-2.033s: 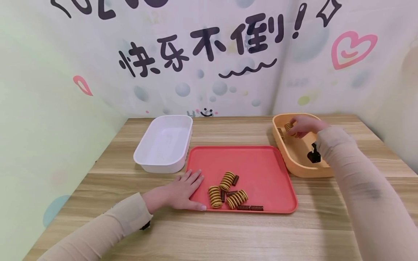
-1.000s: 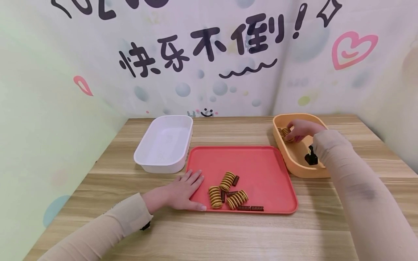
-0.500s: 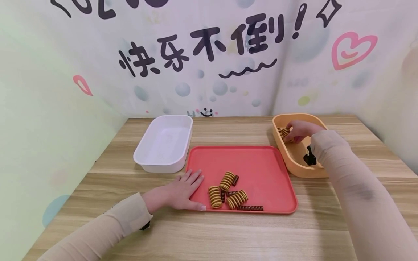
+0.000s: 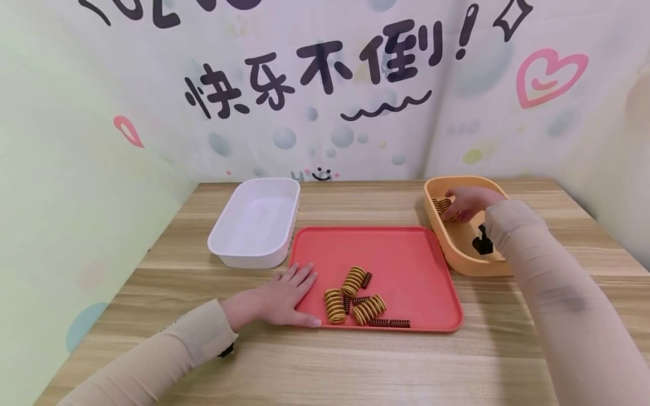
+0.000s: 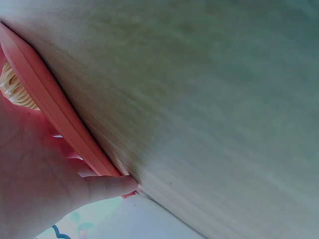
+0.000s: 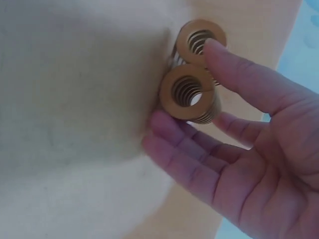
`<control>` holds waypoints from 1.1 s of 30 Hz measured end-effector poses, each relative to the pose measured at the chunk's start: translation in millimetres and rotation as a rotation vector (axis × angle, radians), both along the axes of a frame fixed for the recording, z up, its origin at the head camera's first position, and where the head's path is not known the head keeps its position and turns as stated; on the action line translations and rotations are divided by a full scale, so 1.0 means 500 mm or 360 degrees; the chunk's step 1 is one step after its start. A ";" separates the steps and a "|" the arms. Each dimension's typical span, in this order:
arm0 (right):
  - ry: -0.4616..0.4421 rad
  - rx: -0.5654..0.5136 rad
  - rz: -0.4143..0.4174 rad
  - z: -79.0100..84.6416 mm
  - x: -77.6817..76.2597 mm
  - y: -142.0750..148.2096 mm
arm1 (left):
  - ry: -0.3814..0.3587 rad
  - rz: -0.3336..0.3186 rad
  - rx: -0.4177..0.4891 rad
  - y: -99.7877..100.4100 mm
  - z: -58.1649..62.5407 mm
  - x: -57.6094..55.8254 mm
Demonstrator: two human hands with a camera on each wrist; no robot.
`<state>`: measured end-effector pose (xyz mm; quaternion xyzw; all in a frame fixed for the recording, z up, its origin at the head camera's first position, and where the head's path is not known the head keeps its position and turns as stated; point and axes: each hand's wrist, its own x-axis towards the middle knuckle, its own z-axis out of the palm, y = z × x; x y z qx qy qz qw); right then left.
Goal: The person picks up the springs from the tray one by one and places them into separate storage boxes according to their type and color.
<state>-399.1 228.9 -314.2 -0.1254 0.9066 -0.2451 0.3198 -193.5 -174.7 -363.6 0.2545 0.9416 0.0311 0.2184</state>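
Note:
My left hand (image 4: 286, 299) lies spread over the left edge of the red tray (image 4: 401, 265); in the left wrist view its fingers run along the tray's side. On the tray, near its front, are several thick gold coil springs (image 4: 369, 310) and several thin dark springs (image 4: 399, 324). My right hand (image 4: 469, 202) is down inside the orange bin (image 4: 469, 265). In the right wrist view its thumb and fingers are curled round a gold coil spring (image 6: 169, 99), which lies against a second gold spring (image 6: 219, 37).
A white bin (image 4: 251, 261) stands on the wooden table (image 4: 355, 366), behind the tray's left side. Below the right sleeve a black device (image 4: 482, 242) shows over the orange bin. A printed curtain (image 4: 315, 135) hangs behind.
My right hand has lowered the gold spring from above the orange bin's floor to beside the other spring there. Since then it has hardly moved. My left hand stays put.

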 end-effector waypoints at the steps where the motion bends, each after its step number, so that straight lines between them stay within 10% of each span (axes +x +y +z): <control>1: 0.0004 0.0021 0.0006 0.002 -0.001 0.000 | -0.0002 0.0002 -0.0002 0.000 0.000 0.000; 33: 0.0774 0.0083 0.0170 0.139 0.091 -0.071 | -0.0022 0.0010 -0.0009 0.003 0.004 -0.001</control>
